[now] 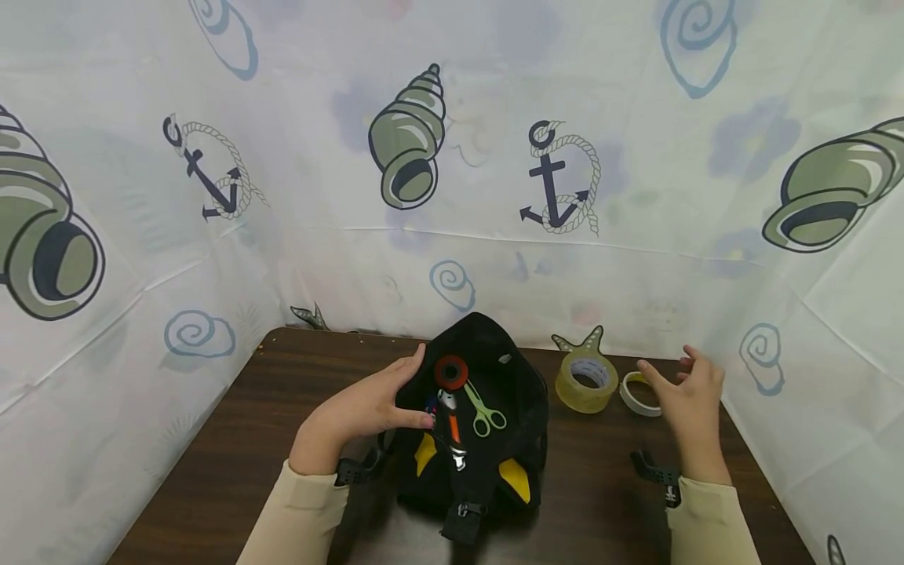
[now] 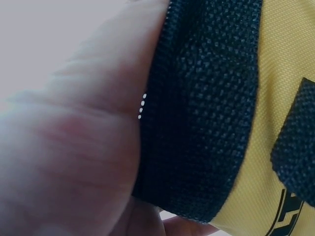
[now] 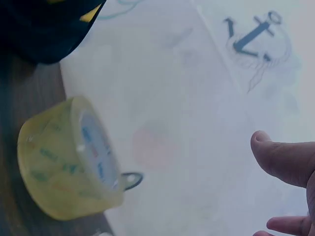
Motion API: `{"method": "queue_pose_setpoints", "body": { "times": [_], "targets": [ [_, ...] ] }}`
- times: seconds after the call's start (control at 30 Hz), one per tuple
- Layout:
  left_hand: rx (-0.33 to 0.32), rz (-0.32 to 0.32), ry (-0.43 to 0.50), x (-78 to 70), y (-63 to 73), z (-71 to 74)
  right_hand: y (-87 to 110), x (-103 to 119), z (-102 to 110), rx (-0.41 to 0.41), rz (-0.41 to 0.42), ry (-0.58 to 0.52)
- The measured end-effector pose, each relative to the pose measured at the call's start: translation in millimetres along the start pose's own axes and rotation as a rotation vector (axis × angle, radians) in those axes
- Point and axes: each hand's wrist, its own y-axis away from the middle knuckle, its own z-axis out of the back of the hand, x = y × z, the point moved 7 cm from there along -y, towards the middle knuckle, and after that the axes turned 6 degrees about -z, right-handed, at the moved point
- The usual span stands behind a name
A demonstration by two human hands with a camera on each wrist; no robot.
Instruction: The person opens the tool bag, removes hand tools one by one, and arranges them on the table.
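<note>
A black bag with yellow panels (image 1: 526, 392) stands open in the middle of the table. My left hand (image 1: 360, 408) grips its left side, thumb over the rim and fingers along the outside; the left wrist view shows the hand against the black webbing edge (image 2: 202, 108). Inside the bag lie green-handled scissors (image 1: 484, 414), a red ring-shaped roll (image 1: 441, 373) and an orange-and-silver tool (image 1: 454, 428). My right hand (image 1: 695, 408) hovers empty, thumb and fingers spread, beside a small narrow tape roll (image 1: 644, 409). Left of that roll sits a wide yellowish packing tape roll (image 1: 585, 401).
The dark wooden table (image 1: 282, 408) ends at a patterned cloth (image 1: 487, 188) that hangs behind and at both sides. A black buckled strap (image 1: 462, 518) hangs from the bag's front. Both tape rolls stand near the table's back edge.
</note>
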Motion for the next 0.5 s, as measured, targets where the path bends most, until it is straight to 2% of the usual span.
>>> {"method": "queue_pose_setpoints", "body": {
  "times": [0.3,0.5],
  "targets": [
    [-0.004,0.007,0.004,-2.2,0.4,1.2,24.9,48,13,-0.026,0.095,-0.011],
    [-0.003,0.006,0.005,-1.3,-0.4,0.5,60.8,91,9,0.052,0.206,-0.038]
  ]
}}
